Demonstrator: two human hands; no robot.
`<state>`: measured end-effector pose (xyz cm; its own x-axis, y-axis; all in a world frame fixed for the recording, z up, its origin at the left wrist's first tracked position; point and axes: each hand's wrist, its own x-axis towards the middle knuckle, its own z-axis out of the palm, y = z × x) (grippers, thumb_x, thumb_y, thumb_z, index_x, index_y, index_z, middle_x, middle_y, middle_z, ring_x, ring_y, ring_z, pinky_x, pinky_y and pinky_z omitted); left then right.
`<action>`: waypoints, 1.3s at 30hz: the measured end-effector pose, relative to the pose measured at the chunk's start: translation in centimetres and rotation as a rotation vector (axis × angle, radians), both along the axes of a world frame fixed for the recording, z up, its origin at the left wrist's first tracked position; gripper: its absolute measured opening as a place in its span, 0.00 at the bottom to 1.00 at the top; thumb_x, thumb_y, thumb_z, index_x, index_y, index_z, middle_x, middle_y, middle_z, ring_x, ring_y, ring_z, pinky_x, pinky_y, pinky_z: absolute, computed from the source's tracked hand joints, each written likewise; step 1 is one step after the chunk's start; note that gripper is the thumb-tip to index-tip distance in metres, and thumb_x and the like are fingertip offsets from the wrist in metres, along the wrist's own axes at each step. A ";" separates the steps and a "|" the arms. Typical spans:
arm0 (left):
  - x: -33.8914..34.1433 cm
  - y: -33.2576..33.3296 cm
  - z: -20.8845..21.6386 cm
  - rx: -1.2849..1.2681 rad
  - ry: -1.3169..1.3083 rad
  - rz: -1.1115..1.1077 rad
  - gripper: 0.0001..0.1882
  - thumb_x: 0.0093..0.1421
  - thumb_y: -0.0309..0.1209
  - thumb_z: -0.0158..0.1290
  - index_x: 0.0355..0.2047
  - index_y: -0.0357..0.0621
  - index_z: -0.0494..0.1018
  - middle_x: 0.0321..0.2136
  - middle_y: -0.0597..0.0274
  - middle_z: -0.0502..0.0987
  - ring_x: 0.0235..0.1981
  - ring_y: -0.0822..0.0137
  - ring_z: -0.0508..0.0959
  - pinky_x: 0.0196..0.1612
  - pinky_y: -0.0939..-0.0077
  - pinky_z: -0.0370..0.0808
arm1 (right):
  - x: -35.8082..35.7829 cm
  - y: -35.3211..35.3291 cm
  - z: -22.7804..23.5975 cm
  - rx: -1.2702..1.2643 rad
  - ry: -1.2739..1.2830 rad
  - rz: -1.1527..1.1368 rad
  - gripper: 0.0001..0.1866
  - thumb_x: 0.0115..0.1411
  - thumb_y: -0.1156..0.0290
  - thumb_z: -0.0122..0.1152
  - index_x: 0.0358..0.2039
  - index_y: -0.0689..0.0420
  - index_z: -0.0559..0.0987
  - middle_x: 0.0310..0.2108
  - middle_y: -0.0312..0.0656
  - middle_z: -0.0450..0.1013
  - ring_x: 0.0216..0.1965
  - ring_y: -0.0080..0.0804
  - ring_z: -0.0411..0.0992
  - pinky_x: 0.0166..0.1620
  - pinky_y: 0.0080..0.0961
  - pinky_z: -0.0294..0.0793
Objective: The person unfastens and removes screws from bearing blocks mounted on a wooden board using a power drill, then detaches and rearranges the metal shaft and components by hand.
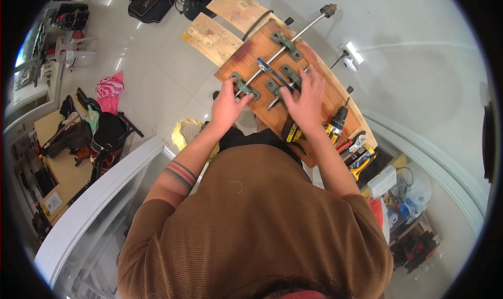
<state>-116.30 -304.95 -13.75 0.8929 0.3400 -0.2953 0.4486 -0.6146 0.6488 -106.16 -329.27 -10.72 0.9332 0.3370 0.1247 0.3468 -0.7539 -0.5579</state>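
A long steel shaft [270,59] with a drill chuck [328,10] at its far end runs through two green bearing blocks on a wooden board [325,101]. My left hand [226,108] has its thumb and fingers around the near bearing block [247,88], by the shaft's near end. My right hand [305,101] curves around a far bearing block [290,75] of a shorter shaft, thumb on the near side and fingers on the other. A blue pulley [263,64] sits on the long shaft, with a dark belt running toward my right thumb. My right hand partly hides the short shaft.
A yellow-black cordless drill [338,122], a tape measure [292,134] and several hand tools [361,151] lie toward the board's right. Planks [212,37] stick out at the far left. A yellow bag [186,134] is on the floor, and a white rail [110,194] curves at left.
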 end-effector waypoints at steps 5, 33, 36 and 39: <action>0.3 -0.7 0.2 0.093 -0.054 0.001 0.47 0.60 0.44 0.74 0.71 0.35 0.63 0.57 0.46 0.78 0.52 0.51 0.84 0.51 0.57 0.83 | 6.9 0.9 -0.6 0.061 -0.053 -0.062 0.23 0.64 0.62 0.73 0.54 0.61 0.80 0.55 0.52 0.76 0.60 0.57 0.73 0.65 0.52 0.71; 0.4 0.7 1.7 0.239 0.083 -0.162 0.48 0.61 0.51 0.72 0.71 0.38 0.63 0.56 0.45 0.81 0.56 0.46 0.83 0.55 0.54 0.81 | 10.6 1.4 -2.4 -0.131 0.118 0.022 0.17 0.65 0.67 0.68 0.52 0.60 0.81 0.49 0.50 0.79 0.53 0.54 0.76 0.57 0.47 0.79; -1.0 2.0 3.7 0.166 0.093 -0.179 0.46 0.62 0.48 0.71 0.73 0.43 0.63 0.59 0.51 0.79 0.61 0.46 0.80 0.62 0.47 0.76 | 8.8 -0.5 -0.9 -0.046 0.098 -0.002 0.16 0.65 0.70 0.67 0.52 0.60 0.81 0.48 0.51 0.79 0.53 0.56 0.76 0.57 0.48 0.78; -2.4 4.2 6.3 0.070 0.013 -0.145 0.37 0.65 0.43 0.69 0.69 0.45 0.69 0.56 0.52 0.80 0.59 0.47 0.80 0.62 0.50 0.76 | 6.6 -2.4 -0.8 -0.039 0.012 -0.033 0.15 0.65 0.71 0.67 0.51 0.59 0.81 0.47 0.52 0.78 0.52 0.57 0.76 0.56 0.50 0.77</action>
<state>-118.71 -300.77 -7.45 0.9304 0.2280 -0.2869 0.3598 -0.7168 0.5973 -99.52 -331.63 -11.52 0.9451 0.3107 0.1009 0.3152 -0.7863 -0.5314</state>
